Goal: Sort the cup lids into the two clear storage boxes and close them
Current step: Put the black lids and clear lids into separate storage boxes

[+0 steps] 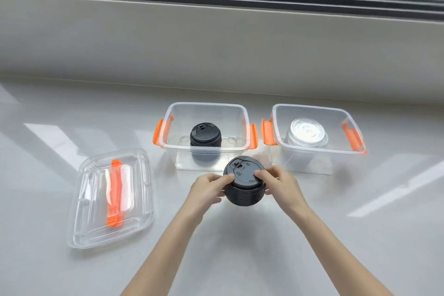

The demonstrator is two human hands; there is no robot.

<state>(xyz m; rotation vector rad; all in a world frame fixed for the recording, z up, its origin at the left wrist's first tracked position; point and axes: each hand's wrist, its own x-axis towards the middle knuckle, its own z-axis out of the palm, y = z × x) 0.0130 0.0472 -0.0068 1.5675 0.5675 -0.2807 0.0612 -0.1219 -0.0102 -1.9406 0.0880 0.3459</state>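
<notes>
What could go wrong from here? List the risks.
1. The black lids are a loose stack pinched between the left hand and right hand; they could slip apart as they are lifted.
2. The left box already holds black lids, so a careless drop may topple both stacks.
3. The right box with clear lids stands close by; the stack could land there.

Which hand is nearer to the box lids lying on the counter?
Left. The left hand grips the black lid stack on the side facing the box lids; the right hand holds the stack's far side.
</notes>
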